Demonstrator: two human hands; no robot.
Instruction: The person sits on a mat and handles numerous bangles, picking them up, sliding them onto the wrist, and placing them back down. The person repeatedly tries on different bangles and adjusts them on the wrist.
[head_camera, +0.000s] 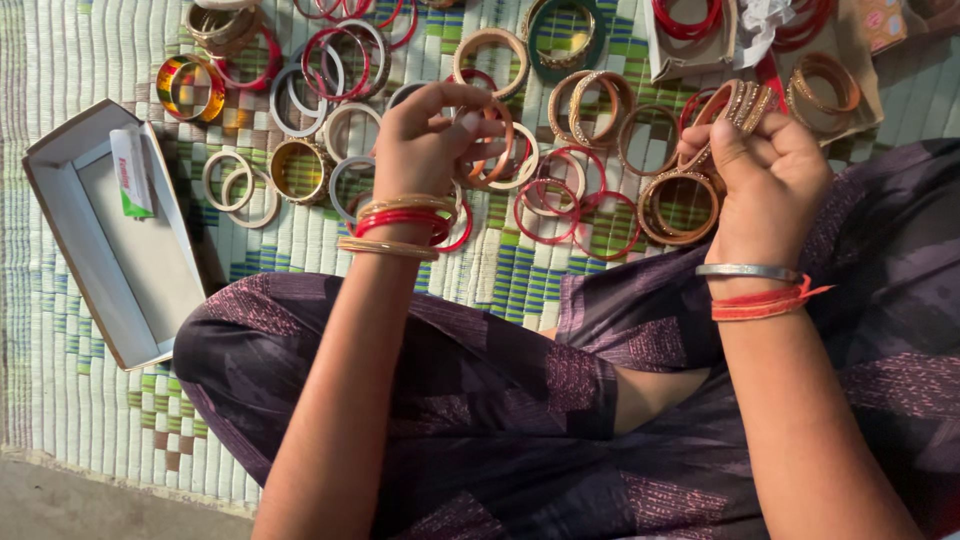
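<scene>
Head view, looking down on lap and woven green-and-white mat (60, 330).

Left hand (425, 140): raised over mat, fingers curled, pinching an orange-gold bangle (497, 150) between thumb and fingertips; lower arc of bangle overlaps loose ones behind, so exact edge hard to separate. Wrist stacked with red and gold worn bangles (400, 225).

Right hand (765, 180): closed around a bunch of gold glitter bangles (735, 105), held tilted; count unclear, rims merge into each other and palm hides lower halves. One larger gold ring (680, 205) just below knuckles, touching or hanging from fingers, cannot tell which. Wrist: silver bracelet (745, 271) and orange-red thread (765, 300).

Loose bangles (560, 195) spread across mat ahead of both hands: red, white, gold, one dark green (565, 40) near top edge. Several cut off by top of frame. Amber-coloured broad bangle (190, 88) at far left of spread.

Open white cardboard box (120, 270) on mat left of knee, lid side up, small white-and-green tube (130, 170) resting inside at upper end. Print on tube too small to resolve.

Second box (690, 55) at top right holding red bangles, partly cut off; crumpled white paper (765, 25) beside it. Contents further right blurred.

Dark purple patterned garment (480, 400) fills lower frame, covering crossed legs; bare strip of floor (60, 505) at bottom left corner
</scene>
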